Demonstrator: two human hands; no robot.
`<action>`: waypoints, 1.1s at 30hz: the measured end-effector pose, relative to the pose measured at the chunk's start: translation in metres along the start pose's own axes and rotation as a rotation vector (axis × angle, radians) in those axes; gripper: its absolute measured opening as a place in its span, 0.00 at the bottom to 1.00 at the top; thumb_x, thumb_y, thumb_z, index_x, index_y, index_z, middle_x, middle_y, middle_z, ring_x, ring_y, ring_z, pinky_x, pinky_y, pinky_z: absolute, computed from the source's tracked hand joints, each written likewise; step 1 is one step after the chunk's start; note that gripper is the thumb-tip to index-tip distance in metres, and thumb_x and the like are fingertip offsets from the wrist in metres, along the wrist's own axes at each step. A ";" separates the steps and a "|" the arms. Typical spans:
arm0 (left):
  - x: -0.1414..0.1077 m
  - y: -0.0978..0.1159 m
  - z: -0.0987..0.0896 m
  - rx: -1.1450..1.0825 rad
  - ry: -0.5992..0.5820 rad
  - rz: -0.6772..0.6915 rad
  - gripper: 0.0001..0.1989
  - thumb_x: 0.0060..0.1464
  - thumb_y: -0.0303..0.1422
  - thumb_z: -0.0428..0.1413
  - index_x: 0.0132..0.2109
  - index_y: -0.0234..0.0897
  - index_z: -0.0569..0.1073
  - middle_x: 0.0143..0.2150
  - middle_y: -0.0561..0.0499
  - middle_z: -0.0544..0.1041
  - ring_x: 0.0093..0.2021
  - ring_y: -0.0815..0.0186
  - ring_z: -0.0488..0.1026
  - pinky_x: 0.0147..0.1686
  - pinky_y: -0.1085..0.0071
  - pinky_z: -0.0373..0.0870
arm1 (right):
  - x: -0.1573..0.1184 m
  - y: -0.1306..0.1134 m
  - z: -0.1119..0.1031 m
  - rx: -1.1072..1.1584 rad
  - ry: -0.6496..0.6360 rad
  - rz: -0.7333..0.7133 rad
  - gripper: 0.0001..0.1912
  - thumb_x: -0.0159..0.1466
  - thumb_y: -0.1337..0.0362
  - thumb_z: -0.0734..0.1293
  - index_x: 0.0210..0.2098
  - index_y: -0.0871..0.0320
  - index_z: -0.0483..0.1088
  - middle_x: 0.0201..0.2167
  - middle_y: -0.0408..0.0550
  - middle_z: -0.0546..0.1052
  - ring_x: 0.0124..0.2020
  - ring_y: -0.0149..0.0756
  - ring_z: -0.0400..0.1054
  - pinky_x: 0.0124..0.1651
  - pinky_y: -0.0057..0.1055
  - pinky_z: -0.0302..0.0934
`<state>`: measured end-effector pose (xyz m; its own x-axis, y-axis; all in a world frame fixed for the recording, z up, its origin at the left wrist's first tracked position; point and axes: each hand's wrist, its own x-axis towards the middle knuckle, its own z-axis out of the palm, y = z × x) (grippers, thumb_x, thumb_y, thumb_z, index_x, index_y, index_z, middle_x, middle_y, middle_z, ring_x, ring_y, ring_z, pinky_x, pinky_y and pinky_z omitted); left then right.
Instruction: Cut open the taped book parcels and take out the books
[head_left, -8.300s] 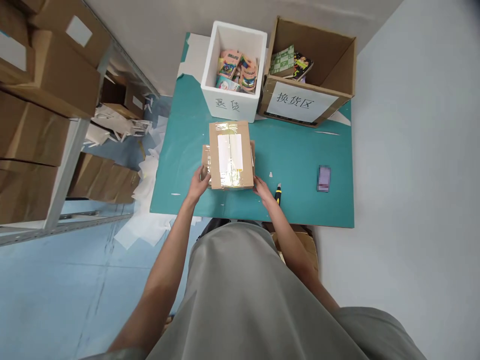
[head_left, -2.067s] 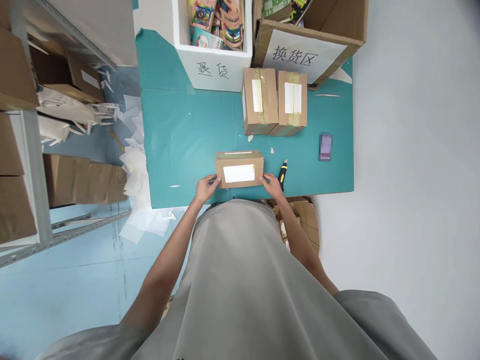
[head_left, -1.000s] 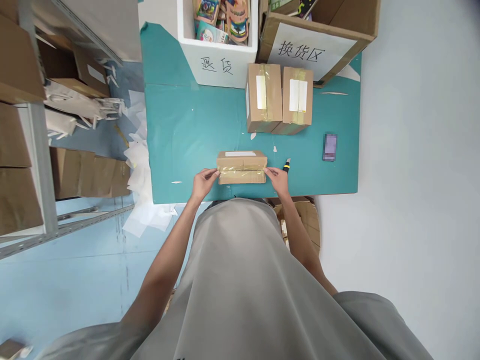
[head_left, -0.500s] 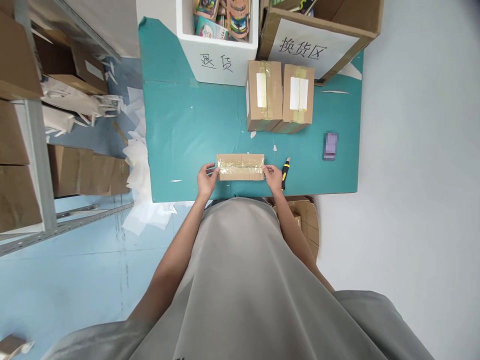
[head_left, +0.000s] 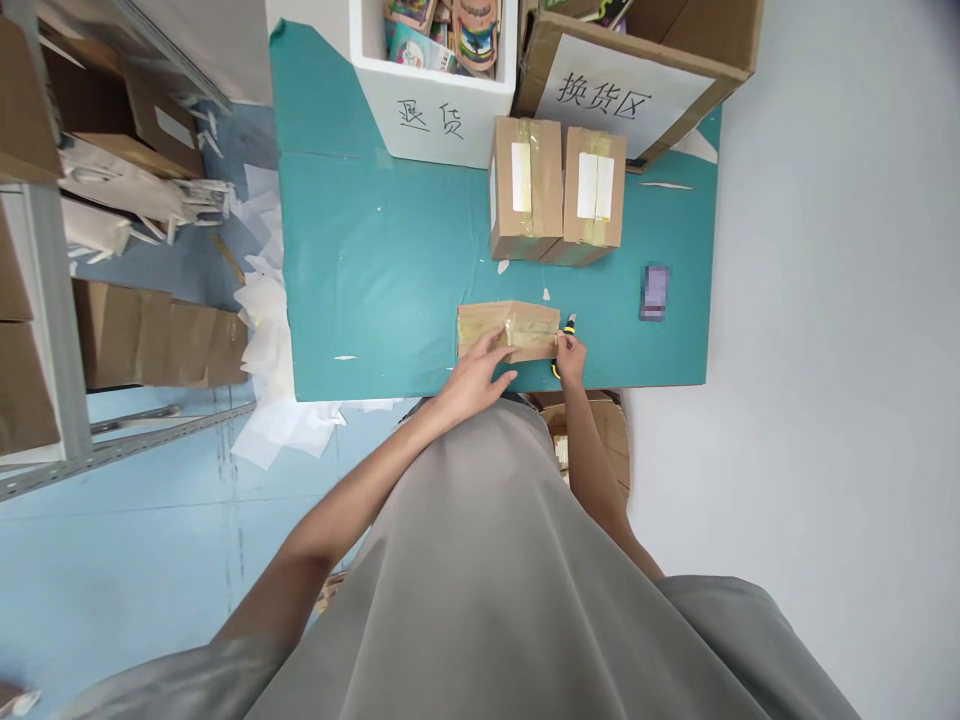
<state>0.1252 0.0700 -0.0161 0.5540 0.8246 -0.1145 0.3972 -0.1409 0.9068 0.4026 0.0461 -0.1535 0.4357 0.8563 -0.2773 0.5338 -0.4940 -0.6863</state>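
In front of me on the teal table lies a small taped cardboard box [head_left: 480,322], its top bent along a crease near the middle. My left hand [head_left: 472,380] rests over its near side with fingers spread, fingertips touching the cardboard. At the right end my right hand [head_left: 572,357] is closed, fingers pinching the edge of the box. A black and yellow utility knife [head_left: 568,328] lies on the table beneath and beside the right hand, partly hidden by it, with its blade end showing beyond the fingers.
Two taped cartons, a left one [head_left: 526,225] and a right one [head_left: 594,228], stand behind. Further back are a white foam bin [head_left: 442,125] of books and a large cardboard box [head_left: 675,85]. A pixelated purple object [head_left: 655,292] lies right. Shelving [head_left: 56,320] stands left.
The box has shifted right and its top now bends at the middle. My left hand has moved from the left end onto the box; my right hand has moved right, partly over the knife.
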 end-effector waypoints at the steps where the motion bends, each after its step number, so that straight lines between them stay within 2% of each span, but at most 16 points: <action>1: 0.002 0.007 0.002 0.007 -0.052 0.028 0.23 0.67 0.44 0.62 0.65 0.46 0.77 0.78 0.43 0.62 0.77 0.45 0.63 0.73 0.48 0.67 | 0.000 0.000 -0.001 -0.019 0.009 0.031 0.37 0.76 0.40 0.52 0.39 0.61 0.80 0.38 0.59 0.84 0.42 0.51 0.77 0.47 0.42 0.71; 3: 0.006 0.017 0.004 0.024 -0.140 0.072 0.27 0.66 0.45 0.62 0.69 0.47 0.73 0.81 0.45 0.56 0.79 0.46 0.59 0.75 0.48 0.65 | -0.001 -0.003 -0.002 -0.033 0.040 0.092 0.30 0.78 0.44 0.57 0.45 0.62 0.80 0.44 0.59 0.84 0.46 0.50 0.77 0.50 0.44 0.73; 5: 0.008 0.022 0.006 0.042 -0.213 0.103 0.29 0.68 0.44 0.61 0.72 0.47 0.70 0.83 0.47 0.51 0.81 0.49 0.56 0.77 0.50 0.63 | -0.005 -0.007 -0.004 -0.020 0.010 0.076 0.21 0.77 0.50 0.66 0.56 0.60 0.77 0.54 0.57 0.81 0.52 0.48 0.77 0.54 0.46 0.75; 7: 0.006 0.024 0.006 0.062 -0.253 0.112 0.29 0.70 0.43 0.58 0.74 0.47 0.67 0.84 0.48 0.48 0.81 0.51 0.55 0.77 0.53 0.63 | -0.008 -0.010 -0.006 -0.008 -0.008 0.063 0.21 0.75 0.54 0.71 0.62 0.58 0.73 0.60 0.54 0.77 0.55 0.46 0.76 0.57 0.49 0.75; 9: 0.003 0.021 0.005 0.084 -0.243 0.101 0.28 0.71 0.41 0.56 0.74 0.47 0.66 0.84 0.47 0.48 0.81 0.52 0.55 0.76 0.55 0.64 | -0.011 -0.012 -0.008 0.002 -0.018 0.056 0.23 0.74 0.55 0.73 0.64 0.57 0.72 0.62 0.53 0.76 0.56 0.46 0.76 0.58 0.49 0.75; 11: -0.002 0.012 0.002 0.114 -0.177 0.065 0.27 0.72 0.40 0.55 0.74 0.46 0.66 0.84 0.46 0.49 0.81 0.52 0.56 0.75 0.55 0.65 | -0.013 -0.014 -0.008 0.007 -0.015 0.061 0.20 0.76 0.52 0.69 0.60 0.58 0.75 0.58 0.54 0.79 0.55 0.48 0.77 0.57 0.49 0.75; 14: -0.010 -0.013 -0.005 0.156 0.009 -0.031 0.26 0.72 0.38 0.54 0.73 0.41 0.67 0.81 0.41 0.57 0.78 0.51 0.61 0.75 0.54 0.66 | -0.015 -0.021 -0.003 0.053 0.014 0.072 0.26 0.76 0.46 0.61 0.49 0.61 0.80 0.49 0.59 0.85 0.51 0.52 0.79 0.55 0.47 0.74; 16: -0.014 -0.039 -0.010 0.164 0.140 -0.110 0.25 0.71 0.37 0.56 0.71 0.39 0.69 0.78 0.39 0.63 0.76 0.50 0.66 0.74 0.53 0.67 | -0.018 -0.030 0.005 0.105 0.023 0.059 0.27 0.73 0.45 0.61 0.46 0.61 0.81 0.45 0.61 0.86 0.49 0.52 0.80 0.54 0.45 0.74; 21: -0.020 -0.108 -0.020 0.041 0.335 -0.323 0.19 0.66 0.38 0.60 0.61 0.36 0.78 0.69 0.35 0.73 0.67 0.49 0.75 0.64 0.54 0.77 | -0.032 -0.064 0.027 0.043 -0.014 -0.046 0.21 0.72 0.50 0.64 0.46 0.60 0.81 0.44 0.60 0.85 0.46 0.50 0.81 0.55 0.45 0.74; 25: -0.027 -0.138 -0.028 -0.073 0.441 -0.373 0.16 0.67 0.39 0.58 0.55 0.36 0.81 0.65 0.37 0.77 0.64 0.52 0.76 0.58 0.58 0.81 | -0.050 -0.094 0.032 -0.133 -0.004 -0.192 0.21 0.76 0.53 0.61 0.52 0.59 0.80 0.48 0.59 0.82 0.43 0.49 0.80 0.56 0.45 0.73; 30: -0.039 -0.167 -0.052 -0.111 0.556 -0.511 0.16 0.63 0.36 0.57 0.52 0.33 0.81 0.58 0.37 0.82 0.58 0.54 0.80 0.59 0.58 0.78 | -0.083 -0.150 0.040 -0.231 -0.144 -0.439 0.23 0.78 0.53 0.60 0.62 0.58 0.76 0.55 0.62 0.78 0.50 0.53 0.78 0.56 0.48 0.74; 33: -0.043 -0.188 -0.068 -0.094 0.588 -0.628 0.15 0.61 0.35 0.56 0.49 0.31 0.81 0.52 0.38 0.84 0.52 0.55 0.81 0.60 0.56 0.76 | -0.104 -0.189 0.059 -0.287 -0.354 -0.616 0.25 0.78 0.51 0.62 0.67 0.57 0.73 0.60 0.63 0.76 0.56 0.55 0.76 0.62 0.50 0.72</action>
<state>-0.0225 0.0983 -0.1538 -0.2261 0.8877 -0.4010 0.4261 0.4603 0.7788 0.2139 0.0589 -0.0344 -0.2337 0.9631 -0.1332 0.7936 0.1098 -0.5984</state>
